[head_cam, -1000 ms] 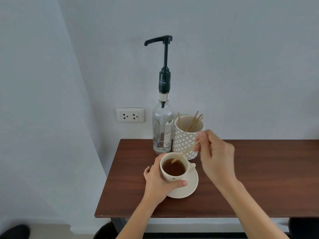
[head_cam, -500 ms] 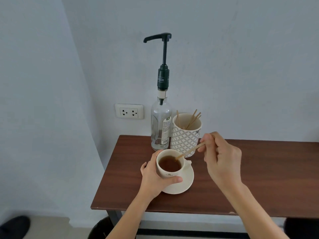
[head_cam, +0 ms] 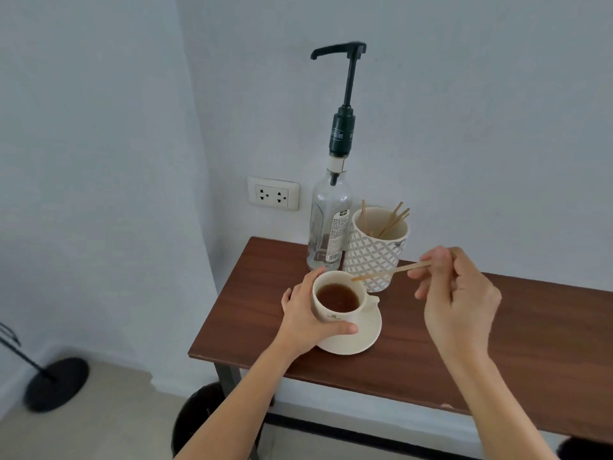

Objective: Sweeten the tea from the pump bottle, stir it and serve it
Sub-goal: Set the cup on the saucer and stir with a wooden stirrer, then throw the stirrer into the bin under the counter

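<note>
A cream cup of brown tea stands on a cream saucer near the left end of the wooden table. My left hand wraps the cup's left side. My right hand pinches a thin wooden stir stick; the stick is out of the tea, its tip hovering over the cup's far rim. Behind the cup stands a clear glass pump bottle with a tall black pump, spout pointing left.
A patterned white holder with several wooden sticks sits right of the bottle, against the wall. A wall socket is left of the bottle. Below the table's left end is a dark round bin; a black stand base rests on the floor.
The stick's tip has risen out of the tea as my right hand drew back to the right. My left hand keeps its hold on the cup. The camera view shifted.
</note>
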`<act>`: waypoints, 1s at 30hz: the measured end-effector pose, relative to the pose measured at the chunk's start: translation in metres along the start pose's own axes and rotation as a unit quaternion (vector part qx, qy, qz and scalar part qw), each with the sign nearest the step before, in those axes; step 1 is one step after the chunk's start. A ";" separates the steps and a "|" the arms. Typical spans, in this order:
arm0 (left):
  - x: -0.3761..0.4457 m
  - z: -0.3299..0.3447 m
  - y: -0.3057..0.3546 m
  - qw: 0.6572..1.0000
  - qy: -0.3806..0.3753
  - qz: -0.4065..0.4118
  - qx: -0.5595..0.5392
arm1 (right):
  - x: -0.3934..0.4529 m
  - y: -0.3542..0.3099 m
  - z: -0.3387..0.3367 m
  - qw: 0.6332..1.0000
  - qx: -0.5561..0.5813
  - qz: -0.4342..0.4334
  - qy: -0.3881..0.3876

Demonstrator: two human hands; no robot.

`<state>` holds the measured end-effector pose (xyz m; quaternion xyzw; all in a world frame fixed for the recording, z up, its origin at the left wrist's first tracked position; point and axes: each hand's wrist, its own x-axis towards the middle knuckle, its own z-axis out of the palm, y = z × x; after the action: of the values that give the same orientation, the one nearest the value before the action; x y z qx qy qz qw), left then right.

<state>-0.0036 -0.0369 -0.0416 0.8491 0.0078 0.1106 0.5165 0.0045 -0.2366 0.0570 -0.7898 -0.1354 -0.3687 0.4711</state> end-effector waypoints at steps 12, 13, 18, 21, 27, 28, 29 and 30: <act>-0.008 -0.132 -0.060 0.959 0.267 -0.008 -0.091 | -0.019 -0.051 0.034 0.860 0.357 0.360 0.055; -0.007 -0.153 -0.078 0.956 0.282 -0.027 -0.081 | -0.029 -0.063 0.049 0.855 0.362 0.367 0.048; 0.001 -0.248 -0.182 0.956 0.257 -0.144 0.003 | -0.097 -0.122 0.146 0.888 0.310 0.341 -0.008; 0.013 -0.285 -0.230 0.958 0.220 -0.180 0.030 | -0.145 -0.149 0.205 0.931 0.210 0.293 -0.065; 0.034 -0.304 -0.288 0.972 0.139 -0.182 0.059 | -0.234 -0.158 0.300 0.947 0.052 0.204 -0.244; 0.036 -0.302 -0.296 0.973 0.130 -0.178 0.061 | -0.244 -0.151 0.314 0.941 0.030 0.201 -0.269; 0.037 -0.301 -0.303 0.975 0.122 -0.175 0.061 | -0.254 -0.143 0.328 0.935 0.014 0.203 -0.291; 0.038 -0.300 -0.309 0.976 0.116 -0.174 0.060 | -0.263 -0.134 0.340 0.926 0.003 0.212 -0.311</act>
<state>0.0061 0.3748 -0.1741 0.8457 0.2221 0.1164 0.4710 -0.0978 0.1551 -0.1403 -0.8736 -0.1054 0.0043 0.4751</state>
